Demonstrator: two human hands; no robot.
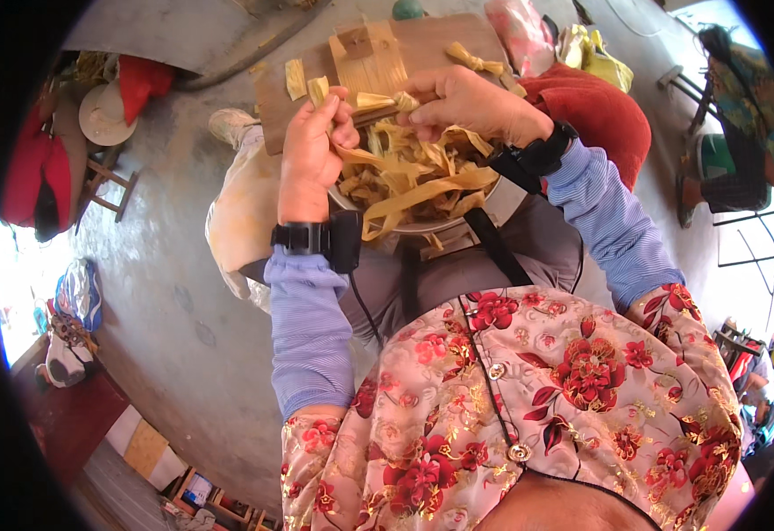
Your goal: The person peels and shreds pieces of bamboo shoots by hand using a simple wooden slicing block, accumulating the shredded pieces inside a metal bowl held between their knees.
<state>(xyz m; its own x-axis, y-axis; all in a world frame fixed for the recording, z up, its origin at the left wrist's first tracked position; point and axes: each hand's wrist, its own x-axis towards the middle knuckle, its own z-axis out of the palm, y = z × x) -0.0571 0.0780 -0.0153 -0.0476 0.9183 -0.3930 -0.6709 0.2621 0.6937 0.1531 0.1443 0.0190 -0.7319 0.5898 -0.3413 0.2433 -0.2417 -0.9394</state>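
My left hand is closed, with a short yellow strip end standing up between thumb and fingers. My right hand pinches a knotted yellow strip, its flat tail pointing toward the left hand. Whether both hands hold the same strip is not plain. Just below them, a round basin on my lap is heaped with loose, crinkled yellow strips. Beyond the hands, a wooden board carries a wide flat yellow sheet, a small folded piece and another knotted strip.
A red cloth-covered bundle lies right of the board, with pink and yellow bags behind it. Another person sits at the far right. A wooden stool stands at left on the concrete floor.
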